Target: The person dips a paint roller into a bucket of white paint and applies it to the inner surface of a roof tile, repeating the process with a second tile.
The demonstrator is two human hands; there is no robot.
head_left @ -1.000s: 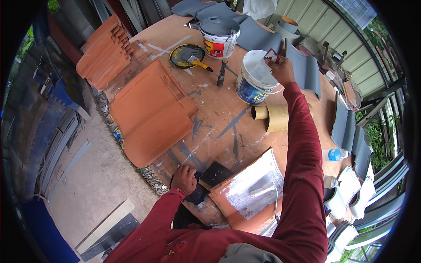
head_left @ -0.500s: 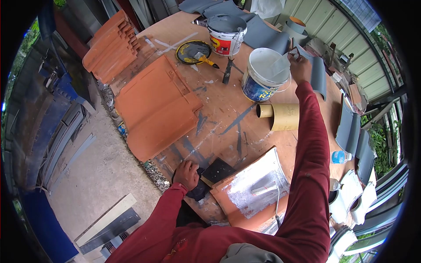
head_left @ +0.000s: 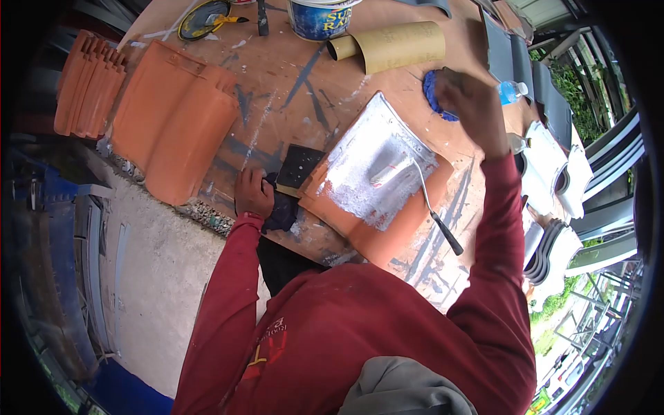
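My left hand [head_left: 254, 194] rests at the near table edge, its fingers curled at a crumpled dark cloth [head_left: 282, 211]. Beside it lies a flat black square piece [head_left: 301, 164]. My right hand [head_left: 472, 111], smeared by motion, hangs over the right side of the table and overlaps a round, crinkled blue item [head_left: 431, 95]; I cannot tell whether it grips anything. Between my hands, a terracotta roof tile [head_left: 394, 238] is partly coated in white paint. A small paint roller [head_left: 387, 174] with a dark handle [head_left: 448, 235] lies across that tile.
A bare terracotta tile [head_left: 169, 114] lies to the left, near stacked tiles [head_left: 90, 83]. At the back stand a paint bucket [head_left: 319, 19] and a cardboard roll [head_left: 404, 47]. A brush rests on a lid [head_left: 202, 19]. A water bottle [head_left: 512, 92] and white tiles [head_left: 546, 166] are at right.
My right hand has left the white paint bucket and come nearer, to the blue item. The view has tilted down toward my body. My left hand stays at the dark cloth.
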